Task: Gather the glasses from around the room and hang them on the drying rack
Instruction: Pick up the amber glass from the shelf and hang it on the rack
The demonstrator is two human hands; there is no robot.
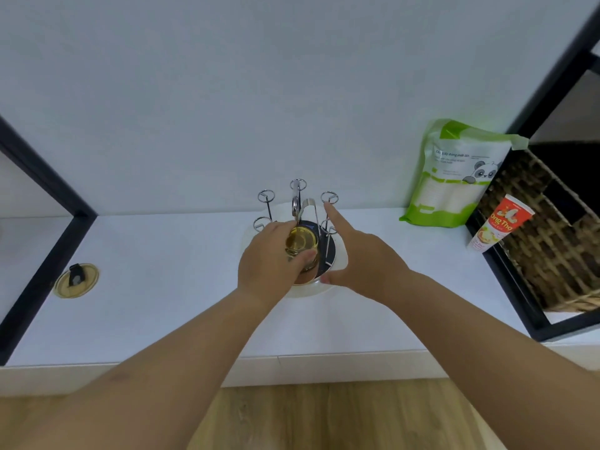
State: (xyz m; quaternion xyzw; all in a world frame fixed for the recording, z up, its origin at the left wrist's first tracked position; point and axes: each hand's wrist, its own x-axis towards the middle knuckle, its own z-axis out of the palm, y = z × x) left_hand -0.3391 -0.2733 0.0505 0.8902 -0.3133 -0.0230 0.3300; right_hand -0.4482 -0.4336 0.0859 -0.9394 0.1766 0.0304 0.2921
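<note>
My left grip (269,254) clasps the amber glass (302,245) above the drying rack (297,203); my right grip (360,254), open, steadies a prong. Next: invert it onto a peg.

The setting is a domestic kitchen or pantry area. A white countertop (181,287) runs along a plain white wall (259,76), with wood-grain flooring (324,417) below it. A chrome drying rack (297,203) with looped prongs stands on the counter. A green and white pouch (454,173) with a panda print leans on the wall; beside it are a red and white food tube (496,224) and a woven basket (558,241) inside black shelf framing (519,306). A round lid (76,280) lies at left.
</note>
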